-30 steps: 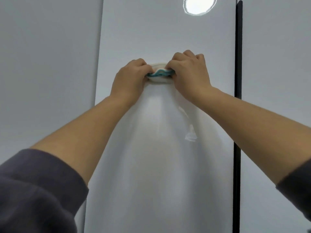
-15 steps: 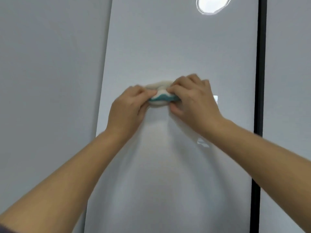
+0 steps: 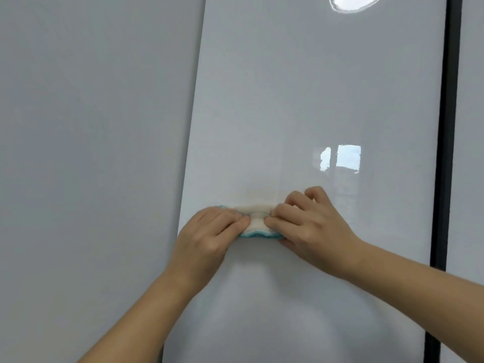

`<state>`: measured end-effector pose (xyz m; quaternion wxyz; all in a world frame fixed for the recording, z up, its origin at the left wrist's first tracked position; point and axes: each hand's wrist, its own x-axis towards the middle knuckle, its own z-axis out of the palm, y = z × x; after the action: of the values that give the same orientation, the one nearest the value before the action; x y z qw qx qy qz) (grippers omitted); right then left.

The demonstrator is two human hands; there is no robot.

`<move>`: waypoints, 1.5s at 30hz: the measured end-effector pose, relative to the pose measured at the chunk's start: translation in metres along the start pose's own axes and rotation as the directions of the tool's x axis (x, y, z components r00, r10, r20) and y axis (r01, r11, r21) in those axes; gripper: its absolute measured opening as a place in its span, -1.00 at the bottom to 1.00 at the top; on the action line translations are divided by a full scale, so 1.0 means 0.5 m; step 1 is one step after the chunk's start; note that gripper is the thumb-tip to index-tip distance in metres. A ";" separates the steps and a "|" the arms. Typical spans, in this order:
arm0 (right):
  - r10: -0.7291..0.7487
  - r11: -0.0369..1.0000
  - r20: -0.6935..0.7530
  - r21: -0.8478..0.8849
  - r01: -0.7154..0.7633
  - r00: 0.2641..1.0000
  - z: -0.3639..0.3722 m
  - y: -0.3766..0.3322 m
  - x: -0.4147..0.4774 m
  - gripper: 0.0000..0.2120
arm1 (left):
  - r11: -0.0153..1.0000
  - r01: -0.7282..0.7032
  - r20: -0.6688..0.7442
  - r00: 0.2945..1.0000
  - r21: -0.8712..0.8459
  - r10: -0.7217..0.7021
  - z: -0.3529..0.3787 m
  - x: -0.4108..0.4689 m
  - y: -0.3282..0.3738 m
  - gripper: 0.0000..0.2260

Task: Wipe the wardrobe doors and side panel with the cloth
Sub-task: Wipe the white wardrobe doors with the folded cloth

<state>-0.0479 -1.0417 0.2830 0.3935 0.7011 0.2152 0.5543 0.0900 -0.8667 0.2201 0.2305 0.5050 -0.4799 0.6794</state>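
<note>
1. Both hands are up on the glossy white wardrobe door (image 3: 314, 100). The arms reach in from the bottom of the view, forearms bare.
2. The cloth (image 3: 258, 226) is cream w/ a wavy teal edge along its bottom. It's bunched into a short horizontal roll and pressed vs. the door, right between the two hands.
3. Left hand (image 3: 207, 239) is on the cloth's left end. Its fingers (image 3: 230, 218) are curled over the fabric and gripping it. Knuckles face out; the thumb is hidden.
4. Right hand (image 3: 314, 231) is on the right end. Its fingers (image 3: 285, 213) are curled too, tips pinching into the cream part, and the hand's lower side sits at the teal edge.
5. The fingertips of the 2 hands nearly meet at the cloth's middle, w/ only a small patch of fabric showing between them.
6. On the door, the cloth sits toward the left edge, low in the view. The left wrist lies approx. over that edge.
7. Left of the door is a matte grey surface (image 3: 91, 127). Can't tell if it's wall or side panel.
8. Right of the door is a dark vertical strip (image 3: 445, 153), then a sliver of a second door (image 3: 471, 127).
9. A window reflection (image 3: 345, 158) sits above the right hand, apart from it. A light reflection (image 3: 351, 2) sits at the top edge.
</note>
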 end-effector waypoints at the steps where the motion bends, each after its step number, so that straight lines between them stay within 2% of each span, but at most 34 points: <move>1: 0.013 1.000 -0.021 -0.011 -0.013 1.000 0.001 0.009 0.014 -0.84 | 1.000 0.002 -0.004 1.000 0.004 -0.002 -0.001 0.017 -0.011 -0.84; 3: 0.050 0.998 -0.051 -0.028 -0.051 0.997 0.005 0.037 0.051 -0.80 | 0.999 0.029 -0.012 1.000 0.022 -0.029 -0.002 0.064 -0.040 -0.80; 7: 0.179 0.980 -0.029 -0.088 -0.181 0.983 0.014 0.119 0.161 -0.90 | 0.988 0.142 0.012 0.990 0.058 -0.143 -0.003 0.199 -0.117 -0.79; 13: 0.378 0.911 0.008 -0.178 -0.371 0.926 0.026 0.195 0.331 -0.91 | 0.896 0.290 0.147 0.924 0.335 -0.354 -0.024 0.392 -0.191 -0.82; 17: 0.492 0.858 0.028 -0.186 -0.479 0.870 0.025 0.211 0.397 -0.85 | 0.861 0.285 0.168 0.909 0.421 -0.383 -0.027 0.451 -0.223 -0.82; 19: 0.532 0.836 0.008 -0.168 -0.523 0.847 0.030 0.205 0.407 -0.81 | 0.850 0.314 0.132 0.907 0.424 -0.401 -0.016 0.447 -0.231 -0.83; 24: 0.506 0.855 0.003 -0.139 -0.500 0.863 0.040 0.175 0.373 -0.69 | 0.852 0.444 0.008 0.886 0.279 -0.464 0.009 0.368 -0.213 -0.75; 27: 0.473 0.871 -0.100 -0.095 -0.482 0.875 0.071 0.127 0.328 -0.76 | 0.863 0.464 -0.043 0.884 0.200 -0.466 0.011 0.298 -0.192 -0.68; 31: 0.455 0.887 -0.153 -0.008 -0.461 0.877 0.088 0.042 0.254 -0.72 | 0.866 0.485 -0.083 0.874 0.123 -0.478 0.012 0.173 -0.138 -0.52; 35: 0.413 0.910 -0.216 0.080 -0.406 0.884 0.104 -0.066 0.157 -0.79 | 0.857 0.500 -0.073 0.866 0.122 -0.495 0.005 0.030 -0.073 -0.47; 45: 0.370 0.925 -0.114 0.130 -0.356 0.922 0.105 -0.254 -0.011 -0.77 | 0.818 0.563 0.094 0.814 0.119 -0.574 -0.036 -0.200 0.058 -0.53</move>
<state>0.0172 -0.9866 0.1752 0.2302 0.7091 0.1371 0.6522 0.0970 -0.8461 0.1165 0.3704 0.6764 -0.2912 0.5661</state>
